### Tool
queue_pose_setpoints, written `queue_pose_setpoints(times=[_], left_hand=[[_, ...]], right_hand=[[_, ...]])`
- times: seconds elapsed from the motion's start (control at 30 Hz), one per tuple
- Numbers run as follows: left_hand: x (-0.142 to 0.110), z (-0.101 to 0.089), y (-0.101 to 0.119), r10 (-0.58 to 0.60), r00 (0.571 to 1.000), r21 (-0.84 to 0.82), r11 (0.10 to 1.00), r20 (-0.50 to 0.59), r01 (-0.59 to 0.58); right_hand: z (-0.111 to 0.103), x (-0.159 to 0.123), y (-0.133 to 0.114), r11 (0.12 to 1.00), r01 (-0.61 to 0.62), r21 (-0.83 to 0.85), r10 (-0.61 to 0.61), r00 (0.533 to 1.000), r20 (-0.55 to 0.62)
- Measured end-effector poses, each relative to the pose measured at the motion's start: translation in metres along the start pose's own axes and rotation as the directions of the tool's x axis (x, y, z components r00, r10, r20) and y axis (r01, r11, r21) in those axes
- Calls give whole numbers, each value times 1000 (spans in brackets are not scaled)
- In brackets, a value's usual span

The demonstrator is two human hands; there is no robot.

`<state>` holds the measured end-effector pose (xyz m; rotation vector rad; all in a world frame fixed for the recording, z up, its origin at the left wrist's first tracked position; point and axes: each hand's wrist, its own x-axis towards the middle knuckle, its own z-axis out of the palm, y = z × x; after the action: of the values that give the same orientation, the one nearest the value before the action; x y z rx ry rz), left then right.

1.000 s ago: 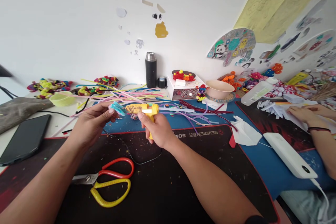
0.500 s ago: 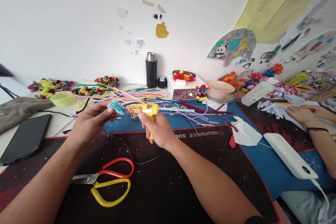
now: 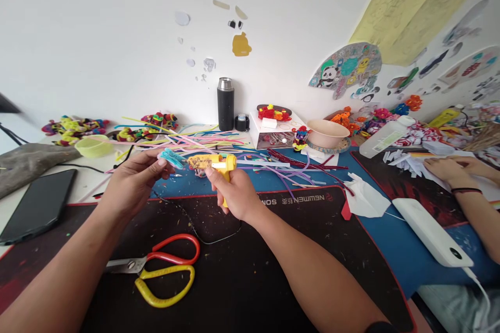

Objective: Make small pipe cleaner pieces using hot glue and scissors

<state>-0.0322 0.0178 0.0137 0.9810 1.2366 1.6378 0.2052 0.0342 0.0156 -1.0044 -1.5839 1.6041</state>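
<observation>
My left hand pinches a small fuzzy blue and pink pipe-cleaner piece between thumb and fingertips. Wrapped round the handle of a yellow hot glue gun is my right hand, its thumb along the gun's side. The gun's nozzle points left, right at the blue piece; whether the tip touches it I cannot tell. Below my hands, scissors with one red and one yellow handle lie on the black mat. A thin dark cord curves over the mat beneath the glue gun.
Pipe cleaners lie scattered behind my hands. A black thermos and a white box stand by the wall. A phone lies left. On the right are a white power bank and another person's hands.
Both of my hands stay almost where they were, with the blue piece still held before the nozzle. The other person's hands have shifted very slightly.
</observation>
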Motion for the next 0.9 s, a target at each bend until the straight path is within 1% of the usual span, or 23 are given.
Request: queue_pose_setpoints(times=[0.33,0.53,0.73,0.9], left_hand=[[4,-2,0,19,1000,-20,1000,-19,-19],[1,0,0,19,1000,111,994,16,-21],[1,-4,-5,34,998,145,989,53,-41],[0,-4,-3,29,999,152,988,39,-34]], right_hand=[[0,0,-1,1000,-10,7,10,1000,-10],[0,-1,0,1000,21,-8,-21,1000,22],[1,-1,2,1000,24,-17,-24,1000,18],[1,-1,2,1000,28,-12,-28,999,17]])
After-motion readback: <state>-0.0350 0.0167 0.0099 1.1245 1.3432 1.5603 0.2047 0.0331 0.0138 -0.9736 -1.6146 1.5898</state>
